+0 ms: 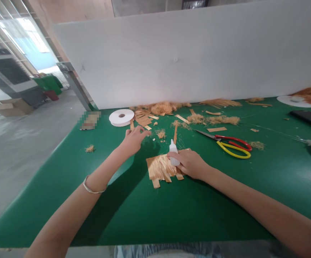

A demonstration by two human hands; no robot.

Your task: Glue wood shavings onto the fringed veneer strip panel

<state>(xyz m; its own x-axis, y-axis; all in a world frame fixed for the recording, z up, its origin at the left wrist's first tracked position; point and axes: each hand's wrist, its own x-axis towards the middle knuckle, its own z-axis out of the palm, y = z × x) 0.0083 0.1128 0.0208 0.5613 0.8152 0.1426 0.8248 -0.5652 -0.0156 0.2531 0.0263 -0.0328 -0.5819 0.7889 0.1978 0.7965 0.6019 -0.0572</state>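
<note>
My right hand [191, 163] is closed around a small white squeeze bottle [173, 154], its nozzle pointing up and away from me. Beneath the bottle lies a patch of tan strips [159, 168] with frayed fibres on top; the strip ends stick out towards me. My left hand [135, 139] hovers to the left of the bottle, fingers bent and apart, with nothing visible in them. Just behind it are a stack of tan strips [144, 119] and a white roll [121, 116]. One narrow strip [175, 133] stands out beyond the bottle's tip.
Scissors [225, 142] with one red and one yellow handle lie right of my right hand. Fibre tufts [164, 107] and scraps line the white board [185, 61] behind the green table [123, 215]. A blurred flat object [90, 120] sits at the left edge, a black object [310, 120] far right.
</note>
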